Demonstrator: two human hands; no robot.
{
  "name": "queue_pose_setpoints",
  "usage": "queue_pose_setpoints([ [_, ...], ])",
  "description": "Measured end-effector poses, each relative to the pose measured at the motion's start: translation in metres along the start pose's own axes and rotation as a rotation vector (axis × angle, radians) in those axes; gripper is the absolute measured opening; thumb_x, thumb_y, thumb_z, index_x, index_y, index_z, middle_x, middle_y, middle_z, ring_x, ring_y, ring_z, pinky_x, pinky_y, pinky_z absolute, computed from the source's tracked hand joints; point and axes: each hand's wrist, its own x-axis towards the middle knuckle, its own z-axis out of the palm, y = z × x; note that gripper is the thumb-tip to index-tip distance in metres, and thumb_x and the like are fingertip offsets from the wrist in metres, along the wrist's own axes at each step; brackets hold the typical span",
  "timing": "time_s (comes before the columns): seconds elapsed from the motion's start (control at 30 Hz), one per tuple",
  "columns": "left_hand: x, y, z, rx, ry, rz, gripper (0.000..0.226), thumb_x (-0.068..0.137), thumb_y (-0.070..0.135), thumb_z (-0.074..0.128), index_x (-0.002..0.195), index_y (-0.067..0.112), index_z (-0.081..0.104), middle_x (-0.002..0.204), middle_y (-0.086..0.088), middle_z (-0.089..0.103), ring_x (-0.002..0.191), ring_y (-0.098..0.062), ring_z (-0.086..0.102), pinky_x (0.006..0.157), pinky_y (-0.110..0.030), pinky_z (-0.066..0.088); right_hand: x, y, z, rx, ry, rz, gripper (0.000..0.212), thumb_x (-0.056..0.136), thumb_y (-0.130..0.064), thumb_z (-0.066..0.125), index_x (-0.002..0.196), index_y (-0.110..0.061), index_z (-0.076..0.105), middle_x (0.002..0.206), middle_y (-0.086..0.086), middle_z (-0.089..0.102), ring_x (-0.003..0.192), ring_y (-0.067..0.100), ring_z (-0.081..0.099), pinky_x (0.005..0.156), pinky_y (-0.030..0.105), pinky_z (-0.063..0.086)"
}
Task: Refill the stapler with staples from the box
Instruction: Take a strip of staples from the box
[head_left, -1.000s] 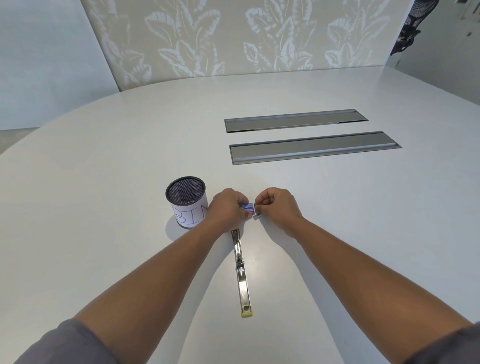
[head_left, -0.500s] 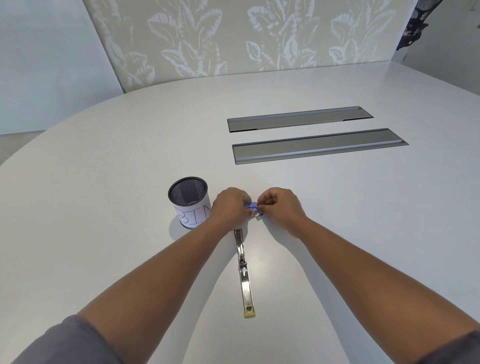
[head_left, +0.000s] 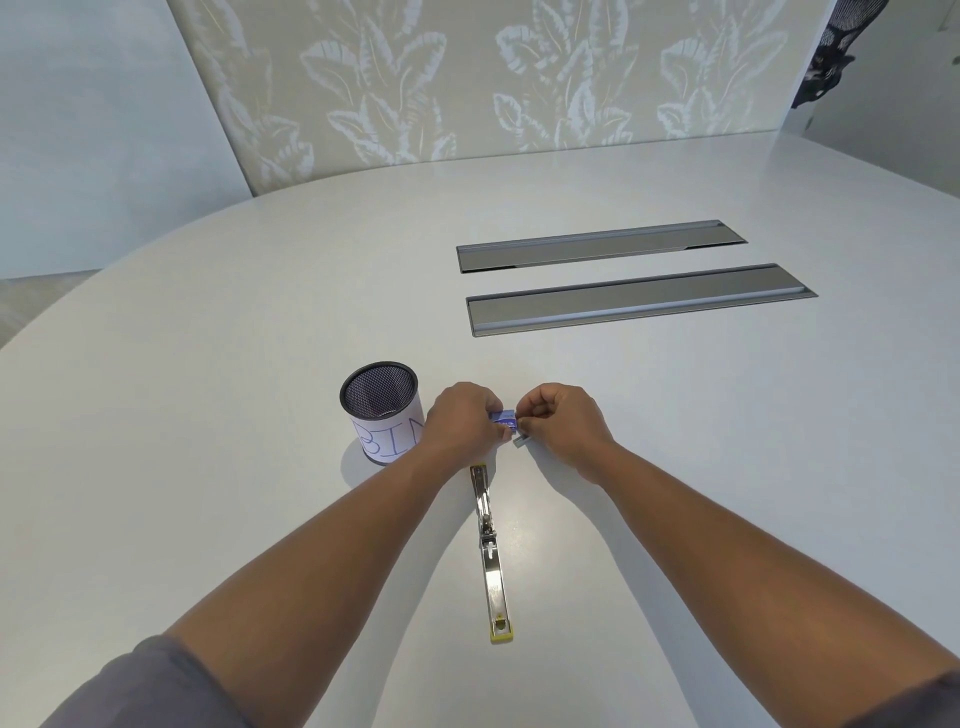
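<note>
Both hands hover just beyond the stapler's (head_left: 491, 551) far end: left hand (head_left: 460, 423) grips the box (head_left: 504, 420), right hand (head_left: 563, 423) pinches staples (head_left: 521, 441); the stapler's long axis runs back toward the person.

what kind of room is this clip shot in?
Probably an office meeting room: a large rounded white table with two long grey metal cable hatches set into it, a black mesh pen cup labelled BIN, and an opened silver stapler.

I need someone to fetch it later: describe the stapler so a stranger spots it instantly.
On the white oval table, look nearer the person than the mesh cup marked BIN. The stapler lies opened flat between the forearms: a long chrome strip with yellow ends.
</note>
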Motion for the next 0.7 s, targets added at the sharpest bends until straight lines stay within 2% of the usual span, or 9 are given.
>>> queue_pose_setpoints([
  [0.27,0.0011,-0.0027,0.0004,-0.007,0.004,0.000,0.023,0.078,0.030,0.083,0.099,0.019,0.078,0.104,-0.004,0.074,0.099,-0.025,0.067,0.081,-0.035,0.055,-0.0007,0.0001,0.0004,-0.002,-0.001,0.002,0.018,0.078,-0.007,0.075,0.078,-0.025,0.075,0.077,-0.006,0.078,0.079,0.017,0.076,0.084,0.048,0.061],
  [0.4,0.0024,-0.0028,0.0005,0.001,-0.001,0.016,0.027,0.079,0.031,0.083,0.103,0.020,0.078,0.106,-0.001,0.073,0.101,-0.023,0.066,0.079,-0.032,0.052,-0.0010,-0.0005,0.0002,-0.008,-0.006,0.005,0.018,0.078,-0.008,0.075,0.077,-0.026,0.075,0.075,-0.006,0.078,0.078,0.017,0.077,0.084,0.049,0.061],
  [0.57,0.0040,-0.0027,0.0009,0.007,0.016,0.023,0.035,0.079,0.032,0.083,0.112,0.021,0.077,0.116,0.000,0.069,0.109,-0.022,0.063,0.078,-0.027,0.042,-0.0018,-0.0010,0.0013,-0.016,0.002,-0.004,0.017,0.077,-0.009,0.075,0.078,-0.026,0.075,0.075,-0.006,0.078,0.080,0.017,0.076,0.085,0.049,0.060],
  [0.7,0.0046,-0.0039,0.0022,0.010,0.016,0.032,0.035,0.079,0.032,0.083,0.111,0.021,0.077,0.117,0.000,0.069,0.110,-0.023,0.063,0.081,-0.028,0.045,-0.0023,-0.0014,0.0018,-0.017,-0.005,-0.001,0.017,0.079,-0.009,0.074,0.078,-0.026,0.074,0.073,-0.008,0.078,0.079,0.014,0.076,0.086,0.049,0.060],
])
